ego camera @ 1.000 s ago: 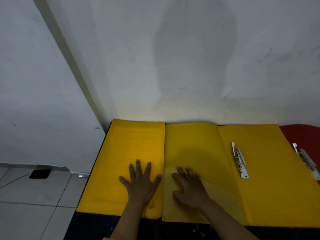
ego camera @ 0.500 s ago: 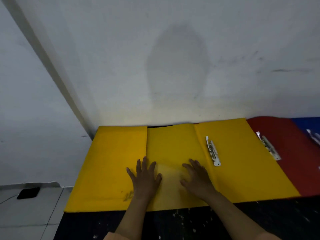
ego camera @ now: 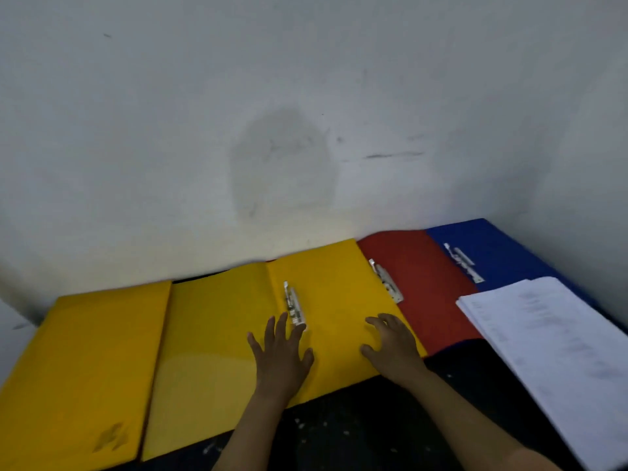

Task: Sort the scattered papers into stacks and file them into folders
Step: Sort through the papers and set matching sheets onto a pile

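**Open yellow folder pressed flat, papers waiting at the right**

The open yellow card folder [ego camera: 217, 341] lies spread on the dark tabletop [ego camera: 373, 423], and it is being held flat by both hands. The left hand [ego camera: 280, 356] is laid palm down with fingers straight and spread, its fingertips touching the lower end of the folder's silver metal spring clip [ego camera: 294, 305]; nothing is gripped. The right hand [ego camera: 390, 345] rests on the folder's right leaf with fingers slightly bent, and it too holds nothing. For the step to be done well, the crease beside the clip should be pressed down evenly so that the leaf stays flat, and the clip should probably be released before any sheets are brought over (its state cannot be told from here).

The stack of white printed papers [ego camera: 550, 355] lies at the right, near the table's edge and apart from the yellow folder. Between them an open red card folder [ego camera: 424, 287] is partly covered by the yellow one, and an open blue card folder [ego camera: 503, 253] lies behind, each with its own clip. A closed yellow card folder [ego camera: 91, 368] lies at the far left, just beside the open one. The overlap of the folders may hinder later filing into the red one.
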